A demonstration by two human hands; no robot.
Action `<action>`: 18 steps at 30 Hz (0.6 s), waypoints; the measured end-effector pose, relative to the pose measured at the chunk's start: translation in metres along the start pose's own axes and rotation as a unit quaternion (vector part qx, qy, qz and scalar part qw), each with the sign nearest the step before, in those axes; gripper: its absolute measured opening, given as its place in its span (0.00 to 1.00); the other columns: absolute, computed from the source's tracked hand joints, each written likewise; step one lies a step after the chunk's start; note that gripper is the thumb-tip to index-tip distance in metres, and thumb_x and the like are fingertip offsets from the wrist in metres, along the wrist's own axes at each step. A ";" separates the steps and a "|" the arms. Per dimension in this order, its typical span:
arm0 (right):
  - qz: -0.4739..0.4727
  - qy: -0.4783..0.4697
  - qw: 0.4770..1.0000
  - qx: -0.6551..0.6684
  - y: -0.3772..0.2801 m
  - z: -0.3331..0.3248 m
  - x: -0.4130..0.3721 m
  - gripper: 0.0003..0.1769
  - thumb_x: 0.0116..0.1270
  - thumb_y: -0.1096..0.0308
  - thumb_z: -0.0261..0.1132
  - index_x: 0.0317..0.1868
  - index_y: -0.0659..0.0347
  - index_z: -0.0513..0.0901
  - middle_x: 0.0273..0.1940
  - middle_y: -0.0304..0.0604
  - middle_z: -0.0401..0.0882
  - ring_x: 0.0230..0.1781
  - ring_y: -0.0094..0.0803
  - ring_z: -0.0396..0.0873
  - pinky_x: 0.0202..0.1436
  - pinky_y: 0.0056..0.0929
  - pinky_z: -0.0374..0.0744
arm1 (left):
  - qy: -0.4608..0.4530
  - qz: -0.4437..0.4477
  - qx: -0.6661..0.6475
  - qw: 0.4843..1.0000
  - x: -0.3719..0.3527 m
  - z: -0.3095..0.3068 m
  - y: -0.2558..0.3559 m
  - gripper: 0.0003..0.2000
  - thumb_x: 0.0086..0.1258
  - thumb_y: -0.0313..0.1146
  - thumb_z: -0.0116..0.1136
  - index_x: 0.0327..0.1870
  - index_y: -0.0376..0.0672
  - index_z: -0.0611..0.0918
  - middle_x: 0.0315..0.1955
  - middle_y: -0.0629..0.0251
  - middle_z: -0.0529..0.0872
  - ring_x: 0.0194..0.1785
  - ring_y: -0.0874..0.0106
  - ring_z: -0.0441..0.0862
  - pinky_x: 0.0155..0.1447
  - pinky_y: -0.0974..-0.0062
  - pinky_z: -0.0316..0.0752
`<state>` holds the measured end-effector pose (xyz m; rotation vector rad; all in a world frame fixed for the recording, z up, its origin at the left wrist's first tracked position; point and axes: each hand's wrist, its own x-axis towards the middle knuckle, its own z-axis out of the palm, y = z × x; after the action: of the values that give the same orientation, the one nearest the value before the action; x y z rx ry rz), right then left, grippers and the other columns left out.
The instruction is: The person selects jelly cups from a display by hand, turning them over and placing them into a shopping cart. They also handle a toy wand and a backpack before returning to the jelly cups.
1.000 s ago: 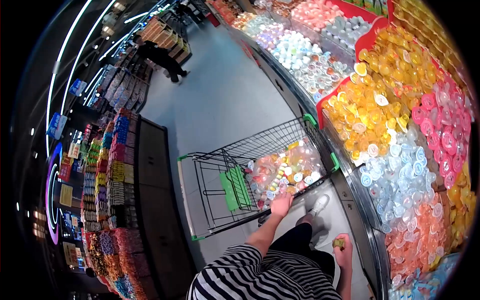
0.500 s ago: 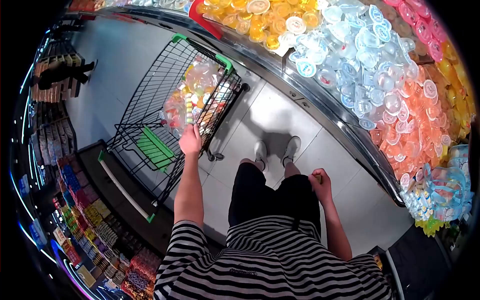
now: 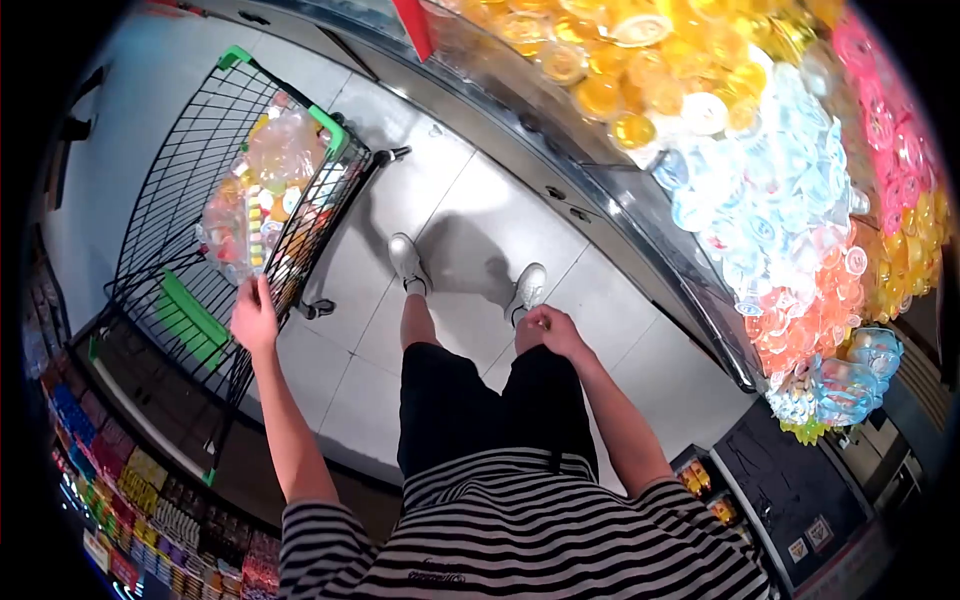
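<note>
At the shopping cart (image 3: 330,195), left hand (image 3: 254,318); near black shorts (image 3: 445,405), right hand (image 3: 562,335)

My one camera rides on my head and looks forward and steeply down, past my striped shirt (image 3: 520,530), nearest and large along the bottom edge, to my shoes (image 3: 407,258) on the tiled floor (image 3: 335,375), farther off. Its wide, round view curves toward dark corners. It takes in my left hand (image 3: 255,315), my right hand (image 3: 562,334), the shopping cart (image 3: 327,125) at left and the display (image 3: 600,190) slanting across the upper right.
</note>
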<state>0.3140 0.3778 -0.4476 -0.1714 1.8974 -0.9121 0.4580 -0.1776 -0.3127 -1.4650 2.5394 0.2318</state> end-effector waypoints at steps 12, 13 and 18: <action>0.027 -0.165 0.870 -0.464 0.002 0.087 0.382 0.29 0.58 0.70 0.64 0.63 0.46 0.76 0.59 0.50 0.76 0.56 0.50 0.81 0.59 0.44 0.80 | 0.028 0.008 -0.105 0.994 0.043 0.077 -0.096 0.19 0.83 0.42 0.41 0.49 0.36 0.81 0.31 0.64 0.79 0.35 0.70 0.76 0.42 0.74 0.70; -0.001 -0.148 0.874 -0.463 0.017 0.091 0.420 0.31 0.57 0.69 0.65 0.65 0.45 0.74 0.61 0.51 0.75 0.57 0.51 0.80 0.61 0.45 0.80 | 0.070 0.020 -0.087 0.994 0.039 0.078 -0.113 0.20 0.84 0.42 0.40 0.52 0.34 0.81 0.30 0.65 0.78 0.35 0.72 0.74 0.42 0.75 0.69; 0.038 -0.039 0.903 -0.427 0.048 0.114 0.588 0.45 0.55 0.68 0.66 0.75 0.38 0.63 0.74 0.61 0.56 0.61 0.59 0.79 0.65 0.47 0.78 | 0.219 -0.068 -0.049 0.972 0.023 0.066 -0.180 0.31 0.82 0.54 0.38 0.59 0.34 0.83 0.38 0.64 0.86 0.40 0.70 0.76 0.50 0.71 0.71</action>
<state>0.1228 0.0702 -0.9270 -0.6371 2.0932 0.0403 0.6090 -0.2706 -0.3887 -1.9027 2.7720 0.0102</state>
